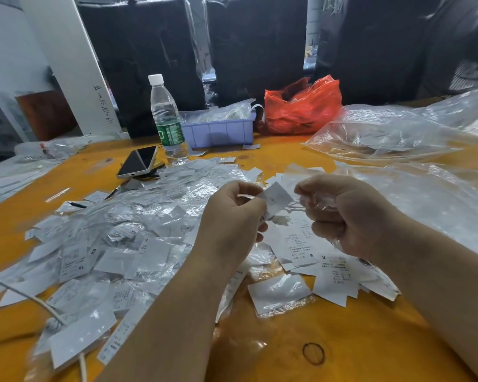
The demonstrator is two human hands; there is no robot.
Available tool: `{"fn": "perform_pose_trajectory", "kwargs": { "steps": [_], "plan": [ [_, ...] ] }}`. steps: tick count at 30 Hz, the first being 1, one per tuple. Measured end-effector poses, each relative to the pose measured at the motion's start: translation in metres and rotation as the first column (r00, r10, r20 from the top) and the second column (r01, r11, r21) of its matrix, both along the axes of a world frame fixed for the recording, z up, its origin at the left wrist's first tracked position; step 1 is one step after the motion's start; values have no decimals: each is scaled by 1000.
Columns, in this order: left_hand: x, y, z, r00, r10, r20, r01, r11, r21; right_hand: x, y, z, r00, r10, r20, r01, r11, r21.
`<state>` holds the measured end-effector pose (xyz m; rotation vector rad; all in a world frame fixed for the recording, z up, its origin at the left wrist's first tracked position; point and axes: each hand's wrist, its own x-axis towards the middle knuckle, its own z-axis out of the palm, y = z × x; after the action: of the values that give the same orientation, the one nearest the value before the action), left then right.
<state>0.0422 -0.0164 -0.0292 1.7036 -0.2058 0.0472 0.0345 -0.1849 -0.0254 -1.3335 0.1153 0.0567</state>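
1. My left hand (232, 219) has its fingers curled and pinches a white label (277, 199), which is tilted, above the middle of the desk (273, 359).
2. My right hand (351, 216) is closed round a small clear bag (319, 205), just beside the label. I cannot tell whether the label's tip is already inside the bag's mouth.
3. Right under the hands lie loose printed labels (329, 274), some marked S, spreading toward the desk's right edge.
4. Toward the left edge is a heap of bagged labels (116, 238), each label in its own clear sleeve, with XS and XL showing.
5. A white cable (36, 300) crosses the near left corner, and a rubber band (313, 353) lies flat by the near edge.
6. Farther back lies a phone (138, 162), and just beside it a water bottle (167, 117) stands upright, capped and partly filled.
7. A blue tray (218, 132) at the far edge holds clear packets of labels.
8. Beside it, a red bag (301, 106) sags open with dark contents I cannot make out.
9. Large clear bags (384, 133) cover the far right corner. Their contents are unclear.
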Motion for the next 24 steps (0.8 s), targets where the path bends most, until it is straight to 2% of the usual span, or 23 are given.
{"fn": "perform_pose_trajectory", "kwargs": {
  "steps": [3,5,7,9,11,13,17,21,24],
  "plan": [
    [2,3,0,993,106,45,-105,994,-20,-1,-2,2,996,71,-47,-74,996,-53],
    [1,4,1,984,128,123,-137,989,63,-2,-3,3,978,182,-106,-192,977,-95],
    [-3,2,1,981,80,175,-107,982,153,-3,-4,3,944,286,-163,-310,938,-153],
    [-6,-1,2,986,-20,165,-15,978,207,-5,-3,2,912,351,-211,-392,898,-202],
    [-7,-3,3,981,-131,145,87,958,274,-5,-3,2,895,376,-241,-430,871,-239],
    [-8,-2,2,970,-185,160,121,932,342,-6,-3,4,887,381,-262,-446,856,-263],
    [-5,0,0,967,-132,219,52,940,338,-7,-3,6,913,326,-247,-391,873,-292],
    [-2,1,1,985,-141,104,114,967,226,-3,-3,6,993,100,-58,-112,959,-260],
    [-1,0,0,984,-174,33,165,968,189,-1,-3,4,999,51,-6,-51,970,-239]
  ]
}}
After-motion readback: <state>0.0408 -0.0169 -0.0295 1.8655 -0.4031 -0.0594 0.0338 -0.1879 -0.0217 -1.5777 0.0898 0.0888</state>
